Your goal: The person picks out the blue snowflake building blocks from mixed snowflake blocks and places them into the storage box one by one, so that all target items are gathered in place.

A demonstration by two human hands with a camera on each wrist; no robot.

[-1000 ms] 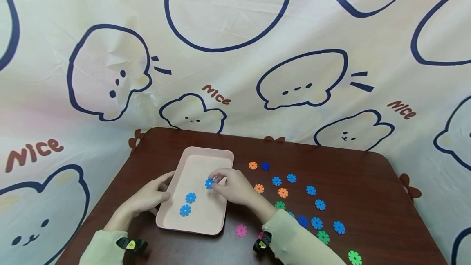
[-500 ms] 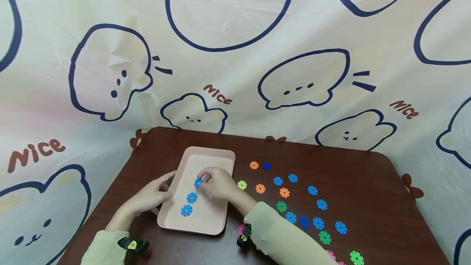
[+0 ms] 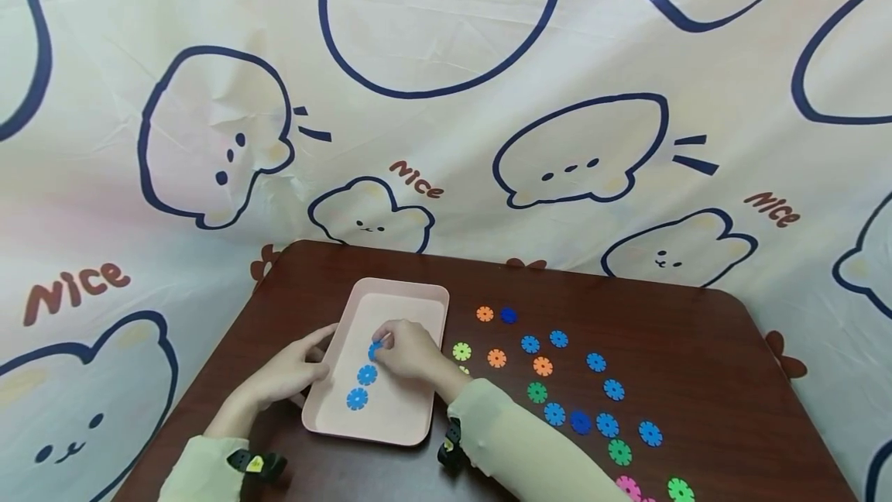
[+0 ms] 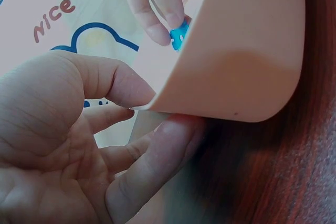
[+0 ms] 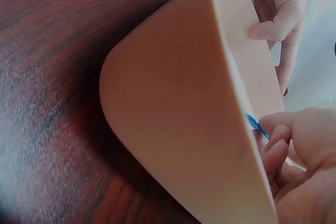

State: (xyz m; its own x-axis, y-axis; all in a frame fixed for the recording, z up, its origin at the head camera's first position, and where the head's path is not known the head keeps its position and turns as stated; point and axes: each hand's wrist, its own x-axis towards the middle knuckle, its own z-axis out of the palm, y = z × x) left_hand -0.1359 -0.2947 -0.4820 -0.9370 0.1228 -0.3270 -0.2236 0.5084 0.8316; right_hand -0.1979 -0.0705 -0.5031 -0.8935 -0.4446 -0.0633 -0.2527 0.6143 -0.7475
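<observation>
In the head view a pale pink rectangular tray (image 3: 390, 421) lies on the table. My left hand (image 3: 289, 369) grips its left side; the left wrist view puts the thumb on the rim and a finger beneath it. Over the tray, my right hand (image 3: 411, 355) pinches a blue notched plastic disc (image 3: 374, 350) between thumb and fingertips, partly covering it. The right wrist view shows this disc (image 5: 254, 122) edge-on, down inside the tray wall. Two more blue notched discs, one nearer the middle (image 3: 367, 375) and one closer to me (image 3: 357, 399), lie flat below it in a slanting row.
Right of the tray, loose notched discs are scattered across the dark brown table (image 3: 697, 362): several blue, plus orange (image 3: 543, 366), green (image 3: 536, 393), lime (image 3: 461, 351) and pink (image 3: 628, 488). My right forearm crosses above some. A printed cloth (image 3: 460, 138) hangs behind the table.
My right hand has carried the blue disc left across the tray to the head of the row, then stayed nearly still. Lime discs have come into sight beside the tray. My left hand keeps its grip.
</observation>
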